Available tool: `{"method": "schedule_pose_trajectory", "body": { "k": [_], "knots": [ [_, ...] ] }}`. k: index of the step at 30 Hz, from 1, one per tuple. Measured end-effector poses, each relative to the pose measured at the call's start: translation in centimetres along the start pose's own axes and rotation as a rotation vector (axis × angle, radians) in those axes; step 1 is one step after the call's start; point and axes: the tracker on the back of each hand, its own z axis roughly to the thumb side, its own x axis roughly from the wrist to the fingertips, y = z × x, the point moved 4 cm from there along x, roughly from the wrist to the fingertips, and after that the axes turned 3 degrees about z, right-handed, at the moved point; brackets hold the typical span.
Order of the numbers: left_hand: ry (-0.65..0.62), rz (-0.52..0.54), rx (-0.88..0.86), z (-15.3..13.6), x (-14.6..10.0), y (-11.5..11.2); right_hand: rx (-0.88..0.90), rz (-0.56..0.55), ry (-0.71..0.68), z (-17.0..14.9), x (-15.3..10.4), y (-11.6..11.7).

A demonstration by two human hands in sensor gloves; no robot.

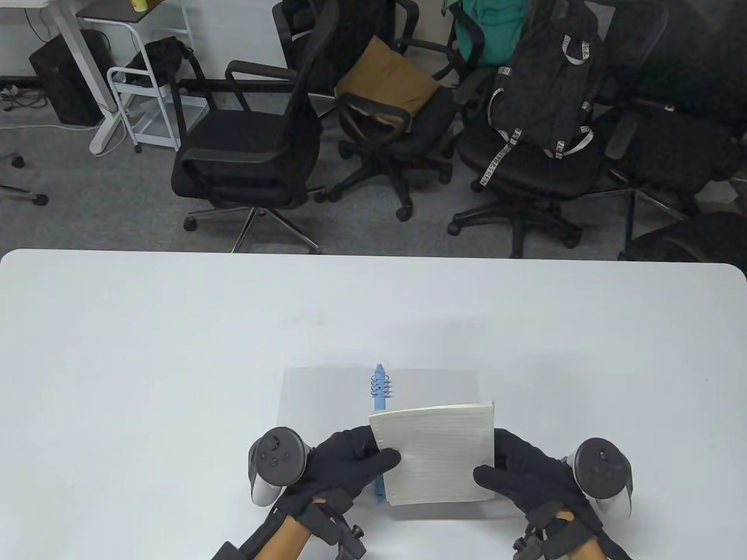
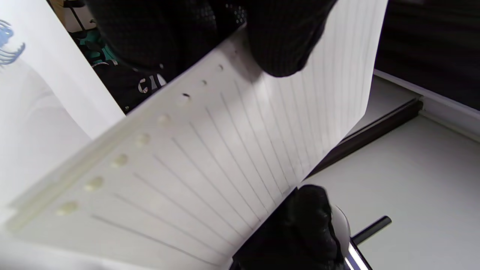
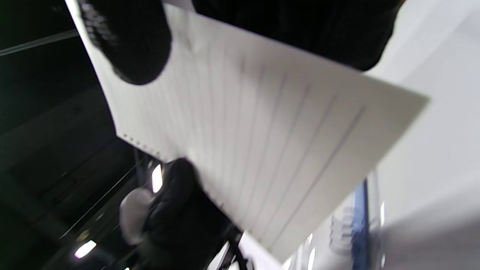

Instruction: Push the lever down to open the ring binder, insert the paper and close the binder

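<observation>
An open clear binder (image 1: 327,396) lies near the table's front edge, its blue ring spine (image 1: 380,392) running front to back with the rings standing apart. Above its right half both hands hold a stack of lined, hole-punched paper (image 1: 436,454). My left hand (image 1: 350,464) pinches the punched left edge, thumb on top. My right hand (image 1: 513,472) grips the right edge, thumb across the sheet. In the left wrist view the paper (image 2: 210,150) shows its row of holes under my thumb (image 2: 281,45). The right wrist view shows the paper (image 3: 262,142) tilted over the blue spine (image 3: 358,225).
The white table (image 1: 175,350) stretches wide to the left, right and behind the binder. Several black office chairs (image 1: 251,151) and a backpack (image 1: 543,87) stand beyond its far edge.
</observation>
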Motion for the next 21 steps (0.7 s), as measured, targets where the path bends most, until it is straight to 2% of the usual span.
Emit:
{"method": "schedule_pose_trajectory", "body": {
  "k": [2,5,9,12,21],
  "knots": [
    [-0.013,-0.037,0.045,0.5,-0.1,-0.1,0.042,0.086,-0.018,0.1,0.7,0.2],
    [-0.033,-0.032,0.099,0.6,-0.7,-0.3,0.039,0.152,-0.052,0.4,1.3,1.0],
    [-0.009,-0.053,0.071,-0.9,-1.4,-1.1,0.052,0.147,-0.048,-0.3,1.4,2.3],
    [0.016,-0.103,0.058,-2.0,-1.6,-1.4,0.017,0.086,-0.063,-0.6,1.0,2.8],
    [0.049,-0.193,0.026,-2.4,-1.9,-2.1,0.010,0.113,-0.049,-1.4,0.6,4.2]
  ]
}}
